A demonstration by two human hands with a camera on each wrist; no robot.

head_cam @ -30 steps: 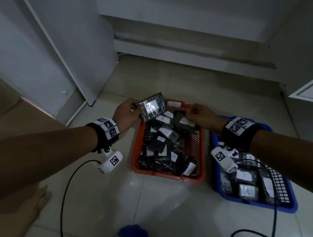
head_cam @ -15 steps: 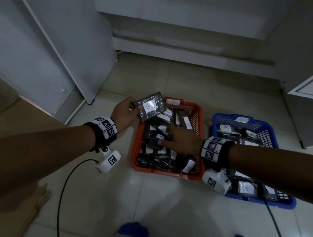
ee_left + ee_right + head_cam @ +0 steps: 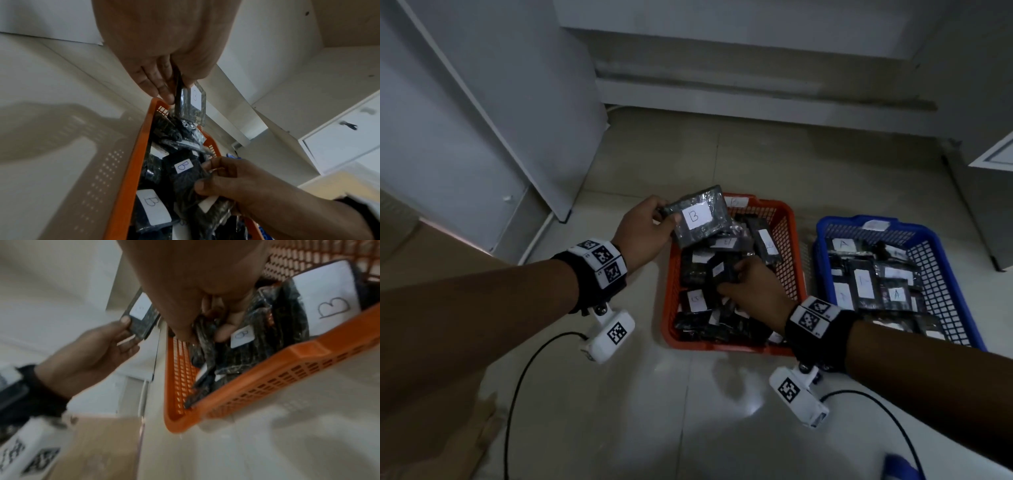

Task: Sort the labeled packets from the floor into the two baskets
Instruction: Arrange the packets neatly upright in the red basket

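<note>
An orange basket [image 3: 669, 291] on the floor holds several dark packets with white B labels. To its right a blue basket [image 3: 941, 284] holds packets labelled A. My left hand [image 3: 643, 229] pinches a dark packet marked B [image 3: 700, 216] by its left edge, above the orange basket's far left corner; the same packet [image 3: 193, 104] shows edge-on in the left wrist view. My right hand [image 3: 753, 294] reaches into the orange basket, its fingers curled round a dark packet [image 3: 185, 175] with a B label there. The right fingertips [image 3: 224, 332] press among the packets.
A white cabinet [image 3: 493, 113] stands at the left, another white unit [image 3: 993, 154] at the right edge. Brown cardboard [image 3: 431, 428] lies on the floor at the lower left. Black cables [image 3: 517, 387] trail from both wrist cameras over the tiled floor.
My right hand came from the far rim of the orange basket down into its middle and took hold of a packet. The left hand kept holding its B packet in about the same place.
</note>
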